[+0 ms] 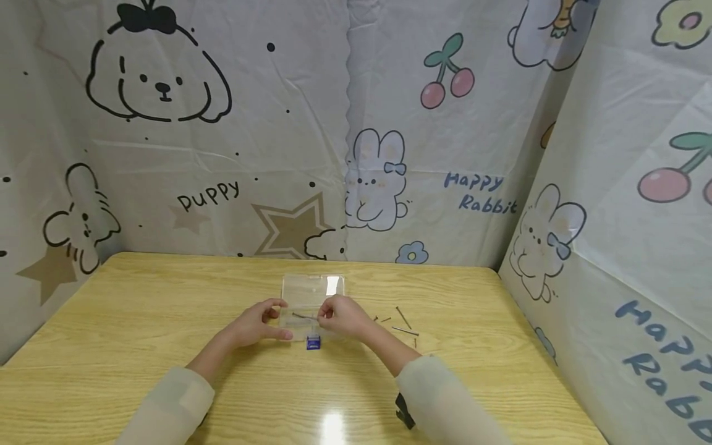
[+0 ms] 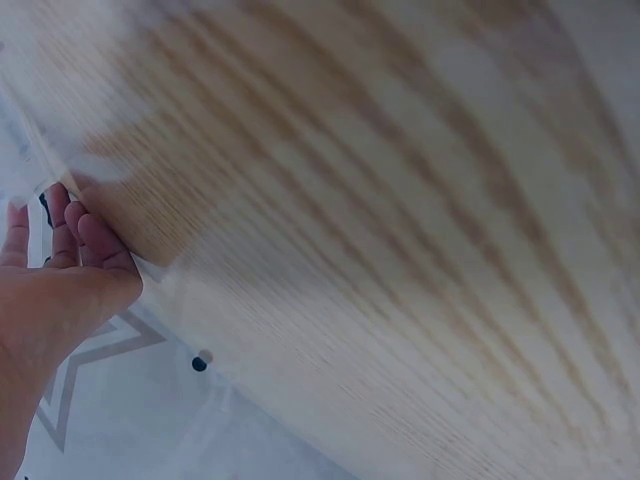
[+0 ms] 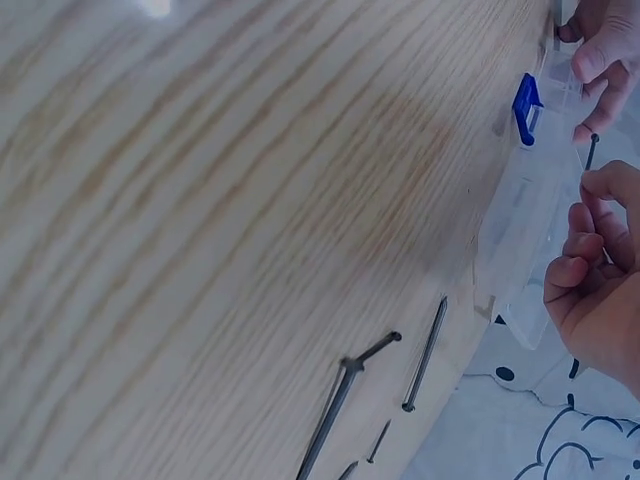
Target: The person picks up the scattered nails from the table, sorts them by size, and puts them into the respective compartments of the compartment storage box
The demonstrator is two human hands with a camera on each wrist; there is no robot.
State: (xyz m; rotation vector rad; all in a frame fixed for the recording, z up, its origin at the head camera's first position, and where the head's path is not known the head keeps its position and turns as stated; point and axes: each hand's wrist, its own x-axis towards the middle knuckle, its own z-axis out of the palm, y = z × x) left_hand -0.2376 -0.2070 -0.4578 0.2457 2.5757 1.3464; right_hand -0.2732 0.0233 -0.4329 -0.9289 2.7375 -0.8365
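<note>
A clear plastic box (image 1: 297,334) lies on the table, its transparent lid (image 1: 303,288) raised at the back and a blue latch (image 1: 313,342) at its front. My left hand (image 1: 257,324) holds the box's left side, thumb toward the front and fingers toward the back. Over the box, my right hand (image 1: 343,316) pinches a nail (image 1: 303,316) between thumb and fingertips, its headed end pointing left. The right wrist view also shows this nail (image 3: 592,152) sticking out of the pinch, with the blue latch (image 3: 526,108) nearby.
Several loose nails of different lengths lie right of the box, among them a long nail (image 1: 405,330) and a slanted one (image 1: 403,317). A black object (image 1: 405,411) shows by the right sleeve. Printed cloth (image 1: 311,142) hangs behind the wooden table (image 1: 167,296) and along its right side.
</note>
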